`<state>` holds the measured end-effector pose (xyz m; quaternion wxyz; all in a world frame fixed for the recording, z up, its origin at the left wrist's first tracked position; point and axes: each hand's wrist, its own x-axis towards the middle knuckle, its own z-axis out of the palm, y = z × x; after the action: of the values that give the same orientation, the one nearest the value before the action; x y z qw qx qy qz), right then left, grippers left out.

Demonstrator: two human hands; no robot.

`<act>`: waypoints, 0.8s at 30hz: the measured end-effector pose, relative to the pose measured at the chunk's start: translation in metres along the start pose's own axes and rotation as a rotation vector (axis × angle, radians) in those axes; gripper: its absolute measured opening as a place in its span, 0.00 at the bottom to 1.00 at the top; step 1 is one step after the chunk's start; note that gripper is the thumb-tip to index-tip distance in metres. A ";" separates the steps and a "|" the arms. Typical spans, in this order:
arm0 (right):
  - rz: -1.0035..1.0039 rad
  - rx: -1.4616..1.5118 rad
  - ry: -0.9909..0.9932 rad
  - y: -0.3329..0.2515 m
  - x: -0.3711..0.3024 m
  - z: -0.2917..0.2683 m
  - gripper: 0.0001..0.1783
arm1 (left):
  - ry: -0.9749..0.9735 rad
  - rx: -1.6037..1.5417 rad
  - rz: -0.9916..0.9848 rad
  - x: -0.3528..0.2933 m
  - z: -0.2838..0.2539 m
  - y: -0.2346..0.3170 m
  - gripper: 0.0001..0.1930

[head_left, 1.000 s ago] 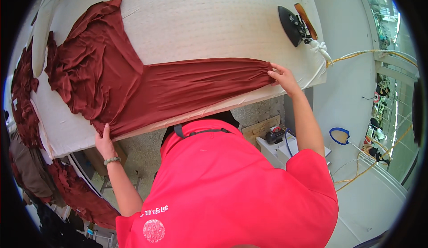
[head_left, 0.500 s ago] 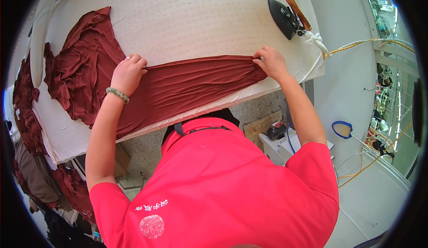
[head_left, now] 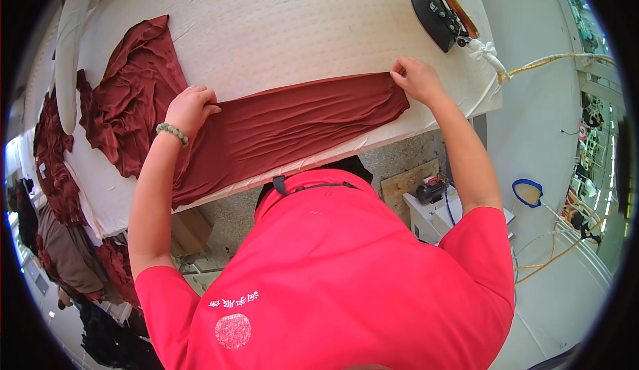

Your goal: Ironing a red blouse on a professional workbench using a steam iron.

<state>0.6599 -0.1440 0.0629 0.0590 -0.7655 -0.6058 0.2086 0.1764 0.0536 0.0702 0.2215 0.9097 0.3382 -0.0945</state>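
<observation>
A dark red garment (head_left: 293, 127) lies stretched across the white padded ironing table (head_left: 279, 30), its bunched part at the left. My left hand (head_left: 190, 107) presses on the cloth near its middle, fingers curled on the upper edge, a green bead bracelet at the wrist. My right hand (head_left: 416, 77) pinches the cloth's far right upper corner. The stretched part lies flat between the two hands.
A black iron (head_left: 439, 17) with a brown handle stands at the table's far right, its wrapped hose (head_left: 539, 60) trailing off right. More dark red cloth (head_left: 56, 164) hangs off the table's left end. Below the table sit a wooden board (head_left: 409, 184) and a white box (head_left: 432, 213).
My left hand came up from the table's near edge onto the cloth's top edge. My right hand shifted the cloth's right end further up the table, and the strip now lies flatter.
</observation>
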 end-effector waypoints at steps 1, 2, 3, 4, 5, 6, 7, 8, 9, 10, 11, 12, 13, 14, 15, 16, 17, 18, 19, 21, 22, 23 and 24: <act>0.016 -0.011 -0.008 0.001 0.003 -0.001 0.08 | 0.018 -0.035 0.010 0.000 0.001 -0.003 0.09; 0.031 -0.024 -0.002 0.002 0.006 -0.001 0.09 | 0.003 -0.026 0.001 0.001 0.002 -0.006 0.09; 0.025 -0.017 -0.020 0.002 0.009 -0.001 0.09 | 0.013 -0.067 -0.029 0.001 0.004 -0.009 0.09; 0.042 -0.030 -0.039 0.003 0.012 -0.002 0.09 | 0.023 -0.108 -0.060 0.001 0.006 -0.011 0.09; 0.058 -0.044 -0.058 0.003 0.015 -0.002 0.10 | 0.035 -0.148 -0.098 0.002 0.008 -0.013 0.09; 0.078 -0.058 -0.068 0.003 0.018 -0.002 0.10 | 0.032 -0.146 -0.098 0.002 0.010 -0.015 0.09; 0.067 -0.052 -0.079 0.003 0.021 -0.001 0.10 | 0.050 -0.163 -0.119 0.001 0.011 -0.016 0.09; 0.076 -0.067 -0.080 0.003 0.023 -0.001 0.10 | 0.069 -0.180 -0.138 0.001 0.013 -0.017 0.09; 0.085 -0.083 -0.080 0.003 0.026 0.000 0.10 | 0.088 -0.198 -0.157 0.001 0.014 -0.018 0.09; 0.101 -0.110 -0.067 0.003 0.028 0.001 0.10 | 0.088 -0.200 -0.162 0.001 0.015 -0.017 0.09; 0.092 -0.103 -0.085 0.003 0.029 0.001 0.10 | 0.095 -0.211 -0.201 0.000 0.016 -0.016 0.10; 0.089 -0.103 -0.077 0.002 0.031 0.002 0.11 | 0.102 -0.224 -0.239 0.000 0.016 -0.015 0.10; 0.087 -0.104 -0.069 0.002 0.032 0.003 0.11 | 0.109 -0.237 -0.275 0.001 0.016 -0.013 0.10; 0.089 -0.110 -0.046 0.003 0.033 0.003 0.11 | 0.109 -0.240 -0.274 0.001 0.015 -0.011 0.10; 0.087 -0.110 -0.060 0.003 0.033 0.003 0.11 | 0.111 -0.222 -0.285 0.002 0.015 -0.009 0.10; 0.103 -0.104 -0.070 0.003 0.034 0.004 0.11 | 0.114 -0.203 -0.295 0.003 0.014 -0.006 0.10; 0.118 -0.099 -0.078 0.004 0.034 0.004 0.11 | 0.118 -0.184 -0.306 0.003 0.014 -0.004 0.10; 0.130 -0.097 -0.070 0.005 0.035 0.004 0.11 | 0.121 -0.187 -0.303 0.004 0.013 -0.002 0.10; 0.134 -0.099 -0.083 0.005 0.035 0.004 0.11 | 0.110 -0.148 -0.325 0.004 0.013 0.000 0.09; 0.143 -0.067 -0.083 0.006 0.037 0.005 0.12 | 0.101 -0.075 -0.363 0.005 0.013 0.005 0.07; 0.152 -0.056 -0.078 0.006 0.037 0.006 0.12 | 0.093 -0.075 -0.361 0.004 0.015 0.009 0.07; 0.151 -0.059 -0.080 0.006 0.038 0.006 0.12 | 0.226 0.012 -0.287 0.004 0.017 0.015 0.08; 0.148 -0.045 -0.086 0.006 0.038 0.007 0.12 | 0.359 0.099 -0.212 0.004 0.021 0.024 0.10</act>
<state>0.6695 -0.1102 0.0451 -0.0002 -0.7997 -0.5540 0.2314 0.1952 0.0297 0.0584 0.1019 0.8810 0.4610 0.0297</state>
